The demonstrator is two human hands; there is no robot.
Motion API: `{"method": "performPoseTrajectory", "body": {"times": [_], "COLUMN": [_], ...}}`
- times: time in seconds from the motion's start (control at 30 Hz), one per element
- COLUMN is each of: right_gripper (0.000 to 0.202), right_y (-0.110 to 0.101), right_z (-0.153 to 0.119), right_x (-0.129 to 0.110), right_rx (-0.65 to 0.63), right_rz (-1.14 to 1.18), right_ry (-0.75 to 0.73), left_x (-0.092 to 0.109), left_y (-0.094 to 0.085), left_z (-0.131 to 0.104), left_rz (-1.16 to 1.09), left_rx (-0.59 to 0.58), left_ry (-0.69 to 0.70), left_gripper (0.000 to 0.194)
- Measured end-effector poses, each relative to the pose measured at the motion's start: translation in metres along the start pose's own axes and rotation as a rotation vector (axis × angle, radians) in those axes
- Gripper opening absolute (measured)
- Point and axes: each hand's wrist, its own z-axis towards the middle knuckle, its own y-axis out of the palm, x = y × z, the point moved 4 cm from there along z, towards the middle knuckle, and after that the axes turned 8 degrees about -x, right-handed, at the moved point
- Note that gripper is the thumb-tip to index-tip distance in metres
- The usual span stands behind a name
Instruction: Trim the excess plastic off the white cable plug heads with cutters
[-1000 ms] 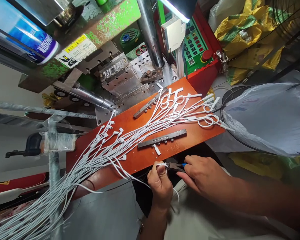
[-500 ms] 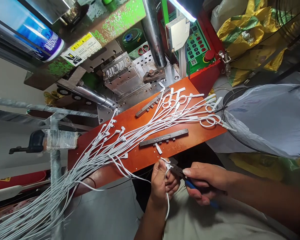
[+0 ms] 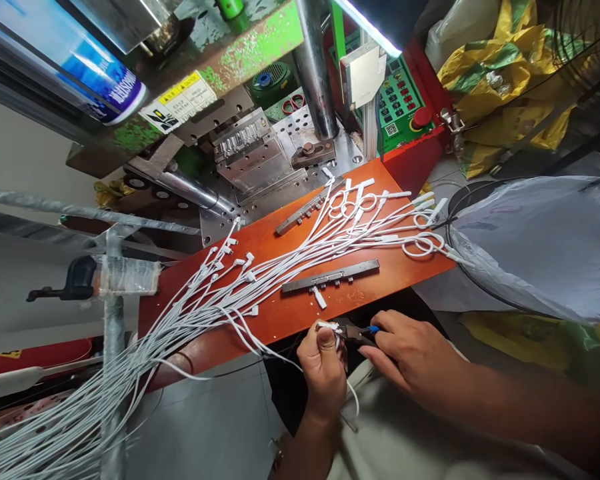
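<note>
Thin white cables [image 3: 180, 327] spread left of the left hand [image 3: 323, 363], a straight dark metal bar [image 3: 330, 277] beyond it; that hand pinches a small white cable end [image 3: 329, 326], long axis rightward, at blue-handled metal pliers [image 3: 353, 333] the right hand [image 3: 405, 348] grips.

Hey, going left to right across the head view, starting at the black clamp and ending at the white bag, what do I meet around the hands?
Black clamp → left hand → pliers → right hand → white bag.
</note>
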Motion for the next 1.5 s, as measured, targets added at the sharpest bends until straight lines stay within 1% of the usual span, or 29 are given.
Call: {"method": "performPoseTrajectory", "body": {"times": [0.07,0.13,0.2,0.23,0.3,0.37,0.47,0.53,0.6,0.63,0.67,0.73,0.83,0.9,0.97,1.03,1.1,1.17,1.23,1.3,1.37,1.43,1.5], "right_gripper": [0.044,0.045,0.047,0.048,0.054,0.062,0.072,0.077,0.081,0.081,0.080,0.077,0.070,0.065,0.060,0.057,0.056,0.056,0.056,0.055,0.054,0.054,0.053], "right_y": [0.000,-0.001,-0.002,-0.003,-0.004,-0.003,0.006,0.014,0.021,0.023,0.023,0.018,0.002,-0.006,-0.010,-0.012,-0.015,-0.020,-0.027,-0.033,-0.038,-0.043,-0.051], "right_z": [0.001,0.002,0.004,0.006,0.010,0.012,0.011,0.008,0.005,0.005,0.006,0.009,0.014,0.014,0.014,0.013,0.014,0.015,0.017,0.017,0.016,0.016,0.016], "right_x": [-0.001,0.000,0.004,0.007,0.013,0.020,0.022,0.020,0.018,0.018,0.019,0.022,0.025,0.025,0.022,0.017,0.013,0.010,0.009,0.009,0.007,0.006,0.007], "right_rx": [0.042,0.048,0.001,-0.041,-0.159,-0.310,-0.548,-0.671,-0.722,-0.713,-0.681,-0.556,-0.307,-0.169,-0.076,0.010,0.113,0.204,0.274,0.322,0.351,0.367,0.365], "right_rz": [-0.028,-0.018,0.061,0.136,0.368,0.677,1.160,1.444,1.617,1.625,1.577,1.371,0.938,0.669,0.447,0.270,0.116,-0.015,-0.118,-0.196,-0.253,-0.302,-0.346], "right_ry": [-0.022,-0.037,-0.044,-0.043,-0.021,0.021,0.091,0.127,0.143,0.135,0.116,0.053,-0.019,-0.046,-0.074,-0.114,-0.159,-0.195,-0.212,-0.228,-0.258,-0.295,-0.340], "left_x": [0.001,0.002,0.003,0.004,0.004,0.006,0.009,0.009,0.007,0.006,0.004,0.002,0.008,0.016,0.023,0.029,0.031,0.033,0.033,0.035,0.039,0.042,0.045], "left_y": [0.001,0.002,0.004,0.005,0.007,0.009,0.010,0.012,0.013,0.014,0.013,0.009,0.000,-0.003,-0.001,0.002,0.006,0.008,0.009,0.011,0.012,0.013,0.014], "left_z": [0.001,0.002,0.003,0.004,0.005,0.006,0.005,0.004,0.003,0.003,0.004,0.006,0.007,0.005,0.002,0.000,-0.001,-0.001,-0.001,-0.002,-0.003,-0.005,-0.009], "left_rz": [0.021,0.018,-0.024,-0.058,-0.141,-0.243,-0.440,-0.576,-0.661,-0.668,-0.649,-0.536,-0.285,-0.117,-0.003,0.040,0.029,-0.061,-0.236,-0.424,-0.558,-0.645,-0.710], "left_rx": [0.025,0.038,0.032,0.011,-0.080,-0.205,-0.380,-0.492,-0.586,-0.608,-0.604,-0.522,-0.348,-0.270,-0.218,-0.167,-0.123,-0.091,-0.129,-0.223,-0.317,-0.379,-0.440], "left_ry": [0.006,0.005,-0.020,-0.048,-0.141,-0.253,-0.436,-0.556,-0.635,-0.639,-0.611,-0.483,-0.241,-0.145,-0.113,-0.118,-0.125,-0.142,-0.215,-0.320,-0.404,-0.446,-0.451], "left_gripper": [0.063,0.064,0.066,0.066,0.065,0.064,0.060,0.058,0.059,0.060,0.060,0.060,0.053,0.047,0.042,0.041,0.042,0.042,0.041,0.038,0.033,0.028,0.025]}}
